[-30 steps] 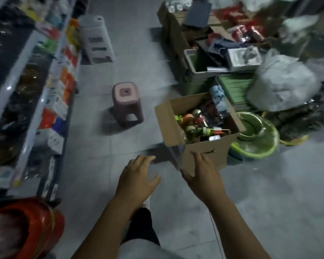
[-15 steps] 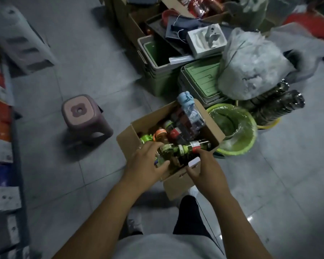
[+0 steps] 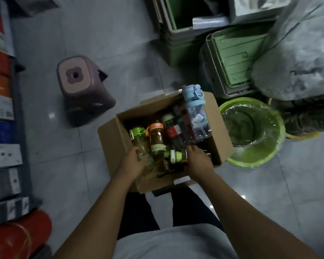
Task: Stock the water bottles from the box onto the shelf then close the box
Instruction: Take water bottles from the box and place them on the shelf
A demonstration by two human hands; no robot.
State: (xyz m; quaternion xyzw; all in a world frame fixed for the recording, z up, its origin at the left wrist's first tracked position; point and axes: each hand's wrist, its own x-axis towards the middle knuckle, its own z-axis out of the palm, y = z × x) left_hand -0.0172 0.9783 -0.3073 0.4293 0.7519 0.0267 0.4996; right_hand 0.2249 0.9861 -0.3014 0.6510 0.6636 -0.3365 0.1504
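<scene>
An open cardboard box [image 3: 113, 139] stands on the grey tiled floor right in front of me, packed with several water bottles. A tall clear bottle with a pale blue lid [image 3: 195, 113] sticks up at its far right. Beside each other lie a green-lidded bottle [image 3: 137, 136] and an orange-lidded bottle [image 3: 156, 137]. My left hand [image 3: 134, 162] is inside the box, its fingers curled round the green-lidded bottle's lower end. My right hand [image 3: 197, 163] grips a dark bottle lying across the near side, next to its green cap [image 3: 177, 156]. The shelf [image 3: 2, 116] runs along the left edge.
A pink plastic stool [image 3: 80, 85] stands left of the box. A green basin [image 3: 251, 131] wrapped in film touches the box's right side. Stacked green bins [image 3: 230, 60], a big white sack [image 3: 297, 58] and a red object [image 3: 17, 234] at lower left crowd the floor.
I have stepped up to the box and now look straight down into it. Both hands moved from its near edge down among the bottles and closed on them.
</scene>
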